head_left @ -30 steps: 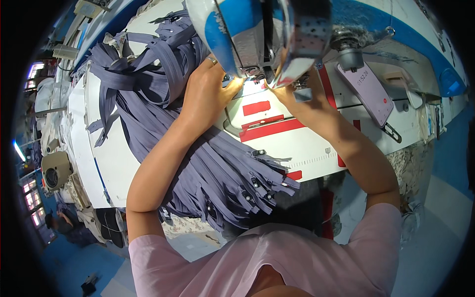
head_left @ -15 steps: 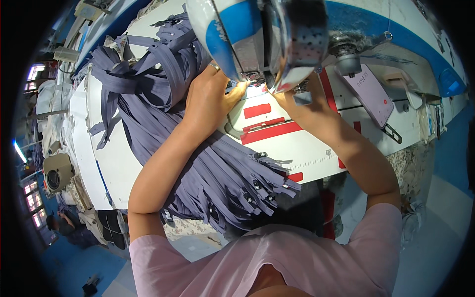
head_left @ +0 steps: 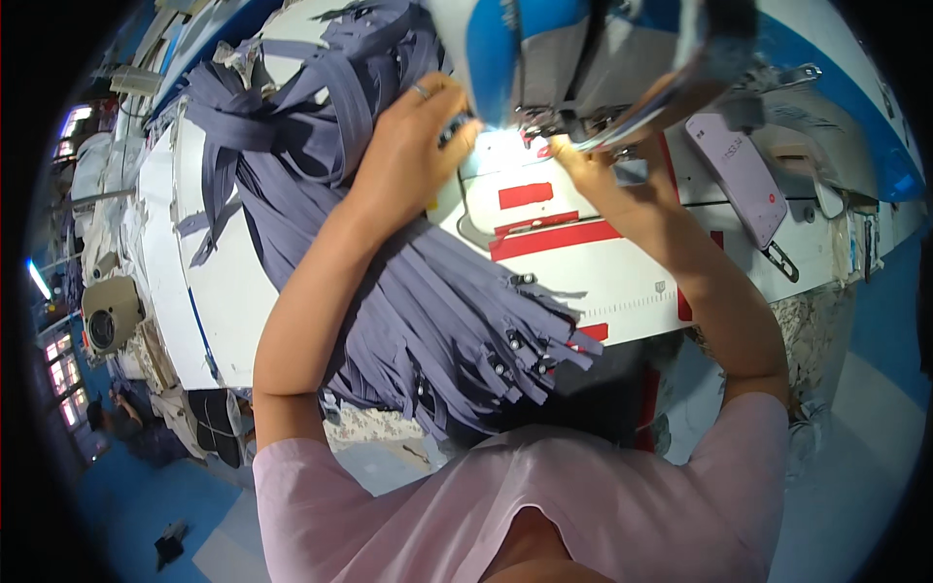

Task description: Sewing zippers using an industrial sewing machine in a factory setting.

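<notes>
At the sewing machine (head_left: pixel 603 58), my left hand (head_left: pixel 413 141) is left of the needle area, fingers curled around a small dark piece that I cannot make out. A ring shows on one finger. My right hand (head_left: pixel 622 185) reaches in from the right, one fingertip close to the presser foot (head_left: pixel 539 131). The machine head hides most of its other fingers. A big bundle of grey-blue zippers (head_left: pixel 428 301) lies under and beside my left forearm, looped at the far end, with dark sliders near the loose ends toward me.
Red tape strips (head_left: pixel 554 241) mark the white machine bed (head_left: pixel 622 282). On the right lies a pale phone (head_left: pixel 739 180) beside a dark slotted metal piece (head_left: pixel 780 262). Another person (head_left: pixel 126 418) sits far off at the left. A beige machine part (head_left: pixel 112 313) stands nearby.
The view has shifted, so the machine sits farther right in the picture. My left hand has drawn away from the needle, leaving a wider gap between my hands.
</notes>
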`<move>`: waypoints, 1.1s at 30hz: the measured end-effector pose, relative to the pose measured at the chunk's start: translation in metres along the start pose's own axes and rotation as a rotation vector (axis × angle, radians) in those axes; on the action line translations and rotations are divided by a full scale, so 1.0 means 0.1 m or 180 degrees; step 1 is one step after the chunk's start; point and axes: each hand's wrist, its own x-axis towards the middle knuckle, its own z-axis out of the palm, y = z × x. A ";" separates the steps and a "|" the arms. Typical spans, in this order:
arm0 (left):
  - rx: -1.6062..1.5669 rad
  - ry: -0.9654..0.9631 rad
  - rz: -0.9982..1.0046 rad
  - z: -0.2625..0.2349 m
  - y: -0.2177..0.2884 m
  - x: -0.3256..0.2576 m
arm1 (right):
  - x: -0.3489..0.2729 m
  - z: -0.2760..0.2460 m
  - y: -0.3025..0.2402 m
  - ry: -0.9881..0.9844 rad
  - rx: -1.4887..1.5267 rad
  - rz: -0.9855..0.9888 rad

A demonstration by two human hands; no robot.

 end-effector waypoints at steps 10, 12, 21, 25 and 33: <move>0.2801 0.1122 -0.1005 -1.17 0.00 0.36 | -0.07 -0.17 -0.16 -0.0634 0.1100 0.0301; 0.3671 0.0888 -0.0023 -1.00 -0.05 0.25 | -0.12 -0.20 -0.09 -0.0901 0.0839 0.0223; -0.0019 -0.1524 -0.0060 -0.30 0.64 -0.40 | -0.13 -0.40 -0.09 -0.1557 0.1523 -0.0449; -0.0765 -0.1566 -0.0818 -0.34 0.64 -0.29 | -0.11 -0.44 -0.11 -0.1663 0.1500 -0.0170; 0.0009 -0.1070 -0.0881 -0.17 0.49 0.02 | -0.19 -0.31 0.13 -0.0868 0.2405 0.0657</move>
